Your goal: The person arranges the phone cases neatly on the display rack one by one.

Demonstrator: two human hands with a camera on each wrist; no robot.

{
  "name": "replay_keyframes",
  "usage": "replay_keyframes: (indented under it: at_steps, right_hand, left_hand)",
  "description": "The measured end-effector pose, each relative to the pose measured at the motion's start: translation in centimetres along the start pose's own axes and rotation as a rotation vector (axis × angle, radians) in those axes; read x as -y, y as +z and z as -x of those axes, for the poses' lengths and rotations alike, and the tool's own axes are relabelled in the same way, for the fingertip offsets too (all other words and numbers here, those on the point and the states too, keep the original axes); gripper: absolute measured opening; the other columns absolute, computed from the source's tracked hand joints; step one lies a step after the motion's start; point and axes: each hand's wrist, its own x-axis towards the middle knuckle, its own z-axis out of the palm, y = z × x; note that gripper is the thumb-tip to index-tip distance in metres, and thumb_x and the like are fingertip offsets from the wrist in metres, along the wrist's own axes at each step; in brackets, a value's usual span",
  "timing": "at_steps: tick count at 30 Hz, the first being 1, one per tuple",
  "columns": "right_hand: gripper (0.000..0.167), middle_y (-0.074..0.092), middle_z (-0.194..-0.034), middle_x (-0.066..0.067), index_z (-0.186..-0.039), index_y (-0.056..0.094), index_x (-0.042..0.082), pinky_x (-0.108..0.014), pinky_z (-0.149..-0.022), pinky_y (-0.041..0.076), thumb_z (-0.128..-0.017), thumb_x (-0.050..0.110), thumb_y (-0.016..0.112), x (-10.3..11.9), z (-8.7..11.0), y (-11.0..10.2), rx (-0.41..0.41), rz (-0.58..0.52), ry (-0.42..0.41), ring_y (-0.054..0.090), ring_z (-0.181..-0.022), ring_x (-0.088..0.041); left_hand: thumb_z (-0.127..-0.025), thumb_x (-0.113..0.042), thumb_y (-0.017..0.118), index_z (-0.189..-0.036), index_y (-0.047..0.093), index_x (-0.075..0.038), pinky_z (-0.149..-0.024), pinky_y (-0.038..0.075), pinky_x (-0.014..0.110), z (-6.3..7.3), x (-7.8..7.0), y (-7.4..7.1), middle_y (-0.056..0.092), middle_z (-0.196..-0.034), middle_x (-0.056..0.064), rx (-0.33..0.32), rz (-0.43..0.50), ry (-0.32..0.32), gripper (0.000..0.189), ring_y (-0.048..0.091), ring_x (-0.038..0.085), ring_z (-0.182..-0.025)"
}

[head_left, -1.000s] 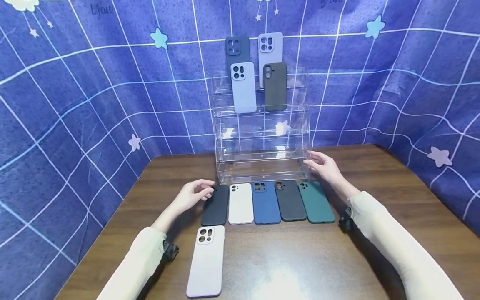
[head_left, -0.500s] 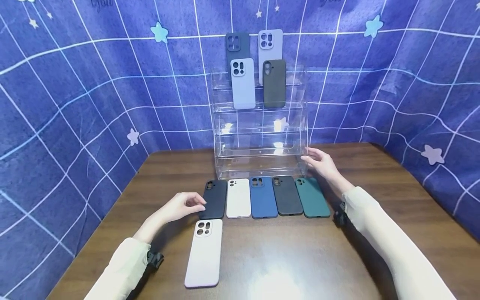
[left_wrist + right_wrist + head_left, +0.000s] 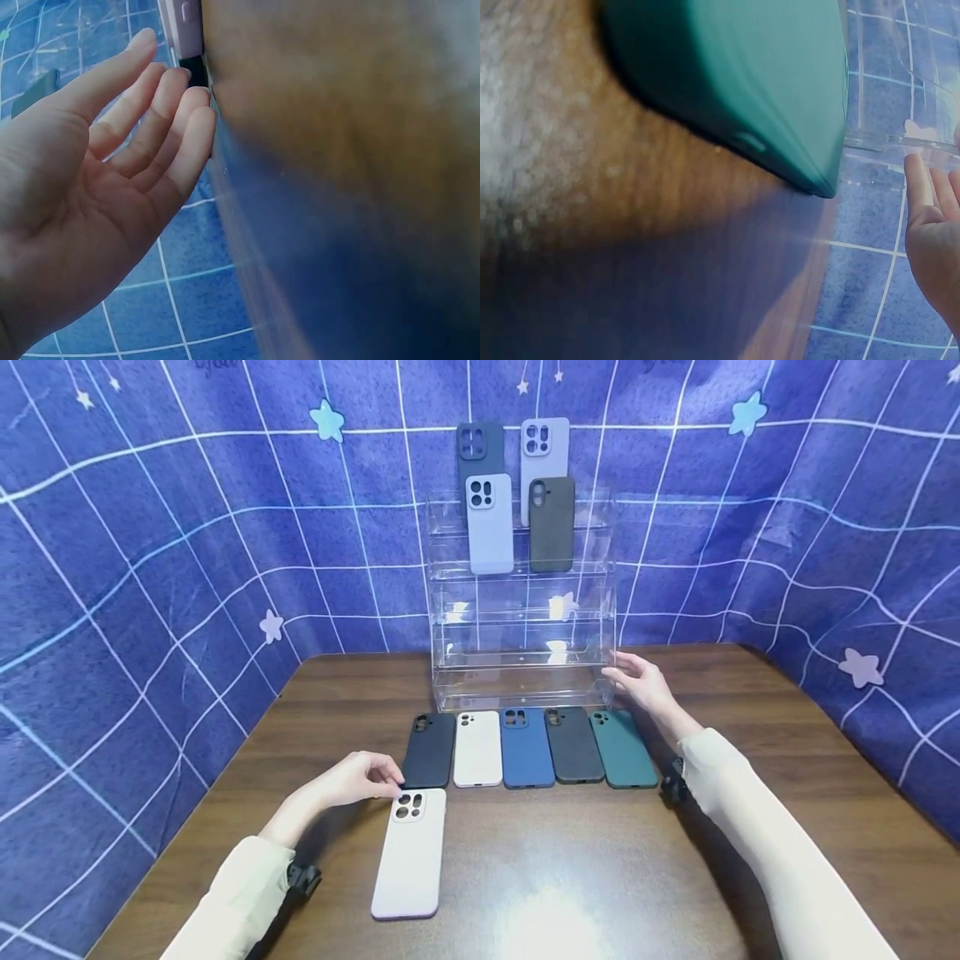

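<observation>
My left hand (image 3: 360,777) is just above the table, its fingertips right at the top left corner of a pale lilac phone case (image 3: 410,868) and the lower corner of a black phone case (image 3: 430,752). In the left wrist view, thumb and gently bent fingers (image 3: 161,120) stand apart with nothing between them. My right hand (image 3: 640,683) has its fingertips at the right side of a clear stepped display rack (image 3: 522,681); in the right wrist view those fingers are fairly straight. A green phone case (image 3: 625,752) lies just in front of that hand.
Between the black and green cases lie a white case (image 3: 477,750), a blue case (image 3: 527,750) and a dark grey case (image 3: 574,747). The rack's upper steps hold a light blue case (image 3: 491,535), an olive case (image 3: 551,527), a slate blue case (image 3: 480,443) and a lavender case (image 3: 555,452).
My left hand has moved from the black case's upper left edge down toward the lilac case's top. My right hand stays at the rack's side. The head view has shifted slightly.
</observation>
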Motion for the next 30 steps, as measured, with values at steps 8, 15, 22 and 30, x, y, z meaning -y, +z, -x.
replay_keyframes:
  at_steps: [8, 15, 22, 30]
  right_hand:
    - [0.055, 0.048, -0.134, -0.029, -0.136, 0.043, -0.003, -0.019, -0.083, 0.053, -0.09, 0.019, 0.063, 0.9, 0.4, -0.1, -0.003, 0.041, 0.045, 0.057, -0.087, 0.009]
    - [0.052, 0.045, -0.134, -0.033, -0.136, 0.04, -0.009, -0.028, -0.087, 0.053, -0.091, 0.009, 0.06, 3.1, 1.2, 0.5, 0.014, 0.021, 0.06, 0.056, -0.082, 0.011]
    - [0.052, 0.044, -0.134, -0.034, -0.136, 0.039, -0.009, -0.016, -0.081, 0.053, -0.092, 0.011, 0.059, 3.1, 1.3, 0.7, 0.028, 0.034, 0.04, 0.057, -0.086, 0.01]
    - [0.051, 0.047, -0.132, -0.032, -0.136, 0.041, -0.008, -0.018, -0.081, 0.054, -0.091, 0.009, 0.06, 3.2, 1.4, 0.5, 0.011, 0.024, 0.054, 0.059, -0.087, 0.004]
  left_hand:
    - [-0.082, -0.018, 0.072, -0.086, 0.068, -0.007, -0.051, 0.044, 0.017, 0.4, -0.8, 0.5, 0.063, -0.068, -0.001, 0.034, 0.023, -0.029, 0.012, 0.054, 0.005, -0.057]
    - [-0.084, -0.019, 0.07, -0.086, 0.07, -0.007, -0.048, 0.05, 0.023, 0.5, -1.0, 0.9, 0.059, -0.061, 0.002, 0.053, 0.076, -0.127, 0.012, 0.055, 0.011, -0.053]
    - [-0.082, -0.015, 0.072, -0.078, 0.065, -0.007, -0.042, 0.051, 0.026, 0.2, -1.7, 1.4, 0.053, -0.057, -0.002, 0.023, 0.043, -0.19, 0.012, 0.051, 0.008, -0.045]
    - [-0.081, -0.012, 0.071, -0.076, 0.061, -0.012, -0.043, 0.047, 0.019, -0.2, -1.8, 1.4, 0.052, -0.065, -0.007, -0.037, -0.079, -0.067, 0.011, 0.049, 0.003, -0.049]
